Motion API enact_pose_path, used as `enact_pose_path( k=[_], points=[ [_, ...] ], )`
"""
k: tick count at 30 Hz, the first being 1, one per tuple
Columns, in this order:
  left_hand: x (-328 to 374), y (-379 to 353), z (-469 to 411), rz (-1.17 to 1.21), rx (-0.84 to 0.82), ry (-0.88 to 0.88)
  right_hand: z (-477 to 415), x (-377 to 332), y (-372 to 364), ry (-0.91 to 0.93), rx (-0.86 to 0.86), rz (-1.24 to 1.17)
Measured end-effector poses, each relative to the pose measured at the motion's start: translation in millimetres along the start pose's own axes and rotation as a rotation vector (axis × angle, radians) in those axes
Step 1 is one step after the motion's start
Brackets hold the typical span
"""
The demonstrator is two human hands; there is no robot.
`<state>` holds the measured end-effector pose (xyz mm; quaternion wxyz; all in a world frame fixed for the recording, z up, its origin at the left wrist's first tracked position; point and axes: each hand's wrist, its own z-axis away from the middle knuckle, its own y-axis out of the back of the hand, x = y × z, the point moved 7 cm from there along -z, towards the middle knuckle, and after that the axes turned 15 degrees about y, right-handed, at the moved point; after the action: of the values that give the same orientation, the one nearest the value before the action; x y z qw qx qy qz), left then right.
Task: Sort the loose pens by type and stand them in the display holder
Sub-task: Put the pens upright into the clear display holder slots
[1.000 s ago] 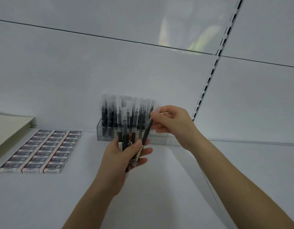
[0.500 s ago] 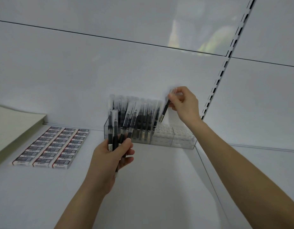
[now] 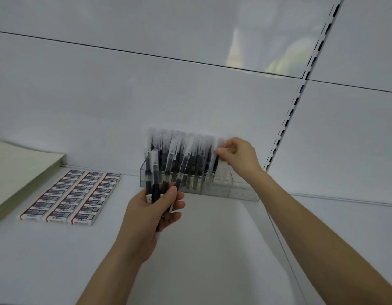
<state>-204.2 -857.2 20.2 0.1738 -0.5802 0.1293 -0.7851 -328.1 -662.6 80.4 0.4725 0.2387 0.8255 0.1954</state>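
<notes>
The right hand (image 3: 236, 155) pinches one pen (image 3: 216, 165) by its frosted cap, fingers (image 3: 223, 150) curled on the top end. The dark barrel hangs down into the holder (image 3: 239, 188), just right of the pens (image 3: 190, 159) already standing there. Whether its tip is seated in a socket cannot be told. The left hand (image 3: 151, 212) is in front of the holder's left half, fingers and thumb wrapped round a bundle (image 3: 154, 179) of loose pens, caps up and fanned out.

These pens look light, thin and stiff, with smooth plastic barrels that would likely slide in a loose grip. The cap end is a sound place to hold for lowering one straight down, though a cap may pull off if tugged. The fanned bundle seems the riskier load: relax the thumb and several could slip out together.

The holder is clear and probably light, so a sideways push could shift it on the shelf (image 3: 212, 249). Its left part is packed, and the standing caps crowd the slot beside the pen. The right part shows bare sockets, so there is room that way. Behind the holder the back panel (image 3: 146, 95) stands close, which limits reach from the rear. A slotted upright (image 3: 285, 122) rises to its right.

Left of the holder lie rows of boxed erasers (image 3: 71, 194), and further left a paper stack (image 3: 21, 170), both well apart from the hands.
</notes>
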Motion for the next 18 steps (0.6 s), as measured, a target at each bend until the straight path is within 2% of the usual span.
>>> enact_pose_path(
  k=[2, 4, 6, 8, 11, 13, 15, 16, 18],
  points=[
    [0, -4, 0, 0.006, -0.02, -0.006, 11, -10, 14, 0.023, 0.111, -0.013],
    [-1, -10, -2, 0.008, -0.041, -0.011, 27, -27, 20, 0.066, 0.158, -0.206],
    [-3, -20, -4, -0.005, -0.065, -0.01, 40, -44, 12, 0.074, 0.046, -0.38],
    [-5, -32, -5, -0.032, -0.097, -0.007, 48, -53, 6, 0.079, -0.042, -0.454],
    [-7, -42, -6, -0.044, -0.126, 0.005, 47, -53, 13, 0.058, -0.038, -0.504],
    [-5, -40, -7, -0.066, -0.107, -0.002, 40, -45, 28, 0.012, 0.065, -0.541],
    [-3, -32, -9, -0.114, -0.041, -0.015, 30, -33, 52, -0.011, 0.244, -0.529],
    [-3, -28, -9, -0.138, -0.012, -0.017, 25, -27, 61, -0.009, 0.315, -0.469],
    [-2, -21, -7, -0.187, 0.015, -0.018, 17, -17, 68, 0.01, 0.345, -0.287]
  ],
)
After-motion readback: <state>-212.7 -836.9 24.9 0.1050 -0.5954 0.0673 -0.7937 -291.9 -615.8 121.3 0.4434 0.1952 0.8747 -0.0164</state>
